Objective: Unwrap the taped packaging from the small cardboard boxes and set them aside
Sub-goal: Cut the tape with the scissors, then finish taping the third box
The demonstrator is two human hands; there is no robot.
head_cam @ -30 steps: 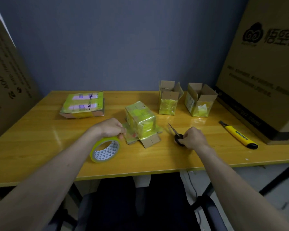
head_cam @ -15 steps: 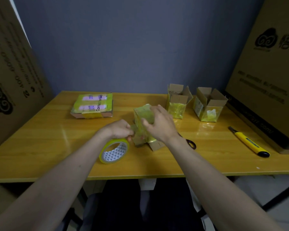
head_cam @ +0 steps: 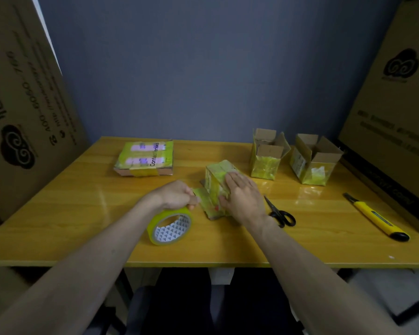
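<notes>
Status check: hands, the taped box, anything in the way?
Left hand grips tape roll, pinching tape end. Right hand flat on taped box. Scissors lie just right; nothing blocking.

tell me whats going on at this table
A person is working on a small taped cardboard box in the middle of the wooden table. The right hand lies over the box, fingers fairly straight, while the left hand holds a roll of yellow tape against the box's flap. Two opened boxes stand at the back right. Scissors and a yellow utility knife lie unused.
</notes>
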